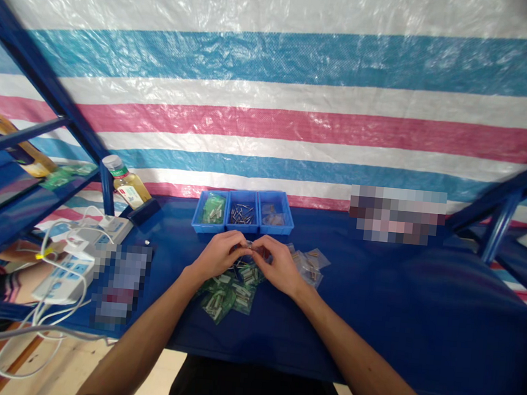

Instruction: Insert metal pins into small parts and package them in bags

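My left hand [222, 252] and my right hand [277, 261] meet over the middle of the table, fingertips pinched together. Between them is what looks like a small clear plastic bag [249, 244], mostly hidden by the fingers. Beneath my hands lie several green plastic bags [218, 297] with metal pins inside. Clear bags [309, 264] holding brownish pins lie just right of my right hand. Beyond my fingers stand three joined blue bins: the left bin [196, 219] has a green bag, the middle bin [241, 227] loose metal pins, the right bin [275, 229] clear bags.
On the left, power strips [65, 278] trail white cables beside a blurred flat object [122, 283]. A bottle [128, 186] leans by the blue frame post [106, 187]. A striped tarp [300, 96] hangs behind the blue table [382, 312]. Another person's arm [30, 281] shows at far left.
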{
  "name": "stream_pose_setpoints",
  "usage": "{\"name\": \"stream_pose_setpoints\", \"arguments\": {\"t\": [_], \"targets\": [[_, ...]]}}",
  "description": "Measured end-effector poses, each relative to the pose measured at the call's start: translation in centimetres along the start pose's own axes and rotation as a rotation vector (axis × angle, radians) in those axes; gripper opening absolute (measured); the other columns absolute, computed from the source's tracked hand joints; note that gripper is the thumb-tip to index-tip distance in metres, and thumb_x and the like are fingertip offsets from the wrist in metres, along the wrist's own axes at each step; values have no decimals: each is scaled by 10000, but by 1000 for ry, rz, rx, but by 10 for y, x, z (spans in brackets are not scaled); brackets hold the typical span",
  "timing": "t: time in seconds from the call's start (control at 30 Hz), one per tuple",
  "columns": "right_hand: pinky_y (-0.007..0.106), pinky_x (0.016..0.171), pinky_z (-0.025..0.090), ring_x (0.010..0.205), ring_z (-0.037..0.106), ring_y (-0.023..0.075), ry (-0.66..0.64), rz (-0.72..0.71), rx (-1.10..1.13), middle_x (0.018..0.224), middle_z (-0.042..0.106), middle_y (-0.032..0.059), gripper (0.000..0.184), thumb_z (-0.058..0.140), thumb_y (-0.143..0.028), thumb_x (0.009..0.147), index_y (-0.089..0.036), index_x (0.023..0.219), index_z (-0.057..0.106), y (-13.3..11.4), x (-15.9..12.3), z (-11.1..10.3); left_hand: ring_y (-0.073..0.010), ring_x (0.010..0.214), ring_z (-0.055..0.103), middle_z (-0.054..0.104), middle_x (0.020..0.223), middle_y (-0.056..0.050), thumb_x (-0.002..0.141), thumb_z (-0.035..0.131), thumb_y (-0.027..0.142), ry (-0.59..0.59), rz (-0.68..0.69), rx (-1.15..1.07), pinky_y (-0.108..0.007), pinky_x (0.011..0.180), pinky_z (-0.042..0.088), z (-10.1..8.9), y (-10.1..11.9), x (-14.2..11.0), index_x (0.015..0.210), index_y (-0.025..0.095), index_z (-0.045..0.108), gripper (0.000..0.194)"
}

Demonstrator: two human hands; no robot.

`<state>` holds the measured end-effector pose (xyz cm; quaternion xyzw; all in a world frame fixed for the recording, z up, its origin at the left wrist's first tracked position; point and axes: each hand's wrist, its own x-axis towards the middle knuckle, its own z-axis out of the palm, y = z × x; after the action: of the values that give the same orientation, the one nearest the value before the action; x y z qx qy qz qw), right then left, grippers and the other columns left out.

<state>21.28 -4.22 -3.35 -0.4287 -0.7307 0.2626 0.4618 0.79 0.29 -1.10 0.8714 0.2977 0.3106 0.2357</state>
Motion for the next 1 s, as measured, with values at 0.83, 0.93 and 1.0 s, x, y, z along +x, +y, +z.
{"name": "stream_pose_setpoints", "arguments": {"t": [0.83, 0.93, 1.0], "targets": [[272, 479, 470, 750, 731, 202, 321, 269, 342, 1386, 638, 125, 510, 626, -439, 940, -248, 1408, 551, 20, 10, -22, -164, 874, 650, 714, 955, -48, 1062, 479, 301, 50, -24, 90, -270, 816, 474, -7, 7, 2, 1002, 175, 656, 226], [272, 492, 485, 612, 680, 154, 235, 294, 377, 1271, 701, 116, 555, 622, -434, 931, -233, 1440, 531, 20, 10, -20, -165, 882, 657, 721, 973, -52, 1062, 480, 301, 55, -25, 98, -269, 823, 481, -7, 7, 2, 1014, 172, 665, 230], [279, 522, 497, 544, 625, 137, 249, 303, 358, 1059, 751, 85, 466, 605, -437, 936, -196, 1335, 609, 20, 10, -20, -165, 885, 660, 725, 980, -54, 1063, 479, 301, 56, -26, 103, -269, 825, 484, -7, 7, 2, 1012, 172, 669, 235]]}}
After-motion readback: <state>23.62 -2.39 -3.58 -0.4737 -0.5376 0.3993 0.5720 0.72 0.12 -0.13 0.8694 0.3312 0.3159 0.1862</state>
